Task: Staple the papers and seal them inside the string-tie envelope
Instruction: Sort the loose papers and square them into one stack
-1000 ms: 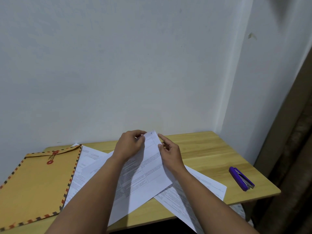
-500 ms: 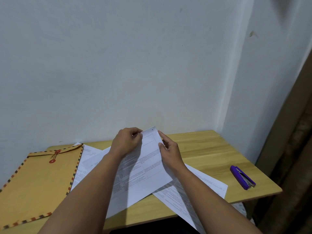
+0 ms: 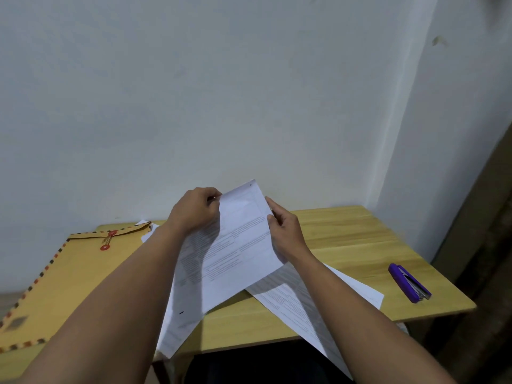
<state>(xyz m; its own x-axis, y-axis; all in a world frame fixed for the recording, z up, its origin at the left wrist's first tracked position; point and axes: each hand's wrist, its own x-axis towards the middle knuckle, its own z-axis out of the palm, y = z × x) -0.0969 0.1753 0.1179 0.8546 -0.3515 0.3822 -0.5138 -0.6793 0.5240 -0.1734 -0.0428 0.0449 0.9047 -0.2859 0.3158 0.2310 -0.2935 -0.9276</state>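
The papers [image 3: 238, 245] are held up off the counter [image 3: 346, 236], tilted with the far edge raised toward the wall, one hand on each side near the top. The left hand [image 3: 194, 212] pinches the left edge with curled fingers [image 3: 213, 202]; the right hand [image 3: 285, 231] grips the right edge, thumb on the printed face and the rest behind. To do this step well, the person would likely want to let the sheets slide loose in a light grip, tap the bottom edge on the counter until all corners line up, and only then clamp one top corner for the staple (a skewed stack staples badly and catches on an envelope mouth).

The held sheets are white, printed in small dense text with ruled boxes, and they bow a little down the middle. How many sheets are in the grip cannot be told. More printed sheets [image 3: 304, 300] lie flat beneath, fanned out and overhanging the near edge of the counter, so the set does not look fully gathered.

The string-tie envelope [image 3: 69, 273] lies flat to the left, its flap closed and string wound between two red discs. The purple stapler [image 3: 410, 282] rests well apart on the right, untouched.
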